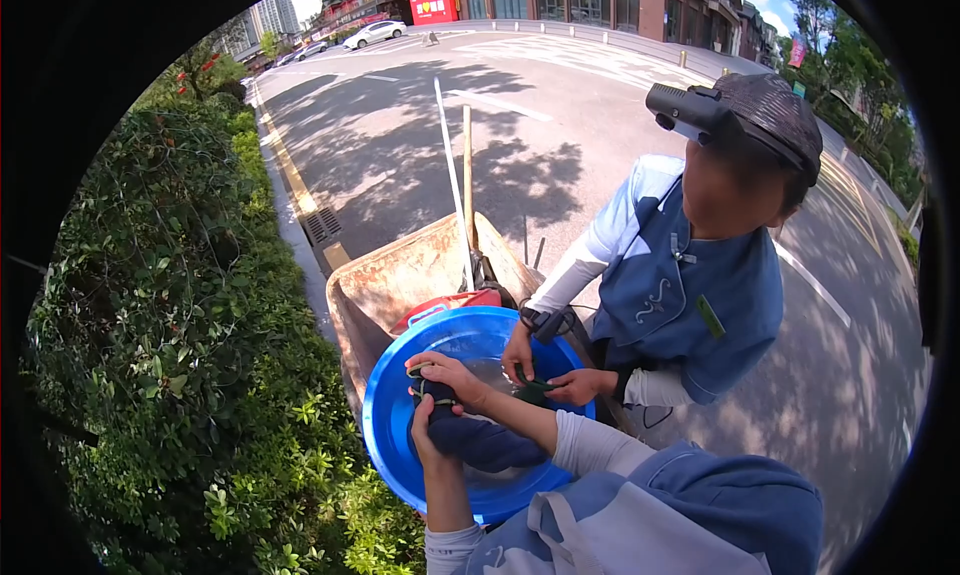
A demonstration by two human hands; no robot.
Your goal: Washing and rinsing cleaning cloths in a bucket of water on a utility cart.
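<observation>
Over a round blue plastic basin [390,372], my left hand [437,447] and my right hand [454,376] both grip a bunched dark navy cloth [487,441] with pale trim. The cloth looks twisted, and its thicker end hangs toward the near side of the basin. My right hand is around the trimmed end; the left holds just below it. Some water [487,368] shows in the basin. Across from me, a co-worker's hands [521,350] hold a dark green cloth [534,389] above the same basin.
The basin rests on a worn, rust-stained cart [375,275] that also carries a red container [480,299], a white pole [452,170] and a wooden handle [468,170]. The co-worker [682,297] stands at the right. A leafy hedge [187,350] borders the left side.
</observation>
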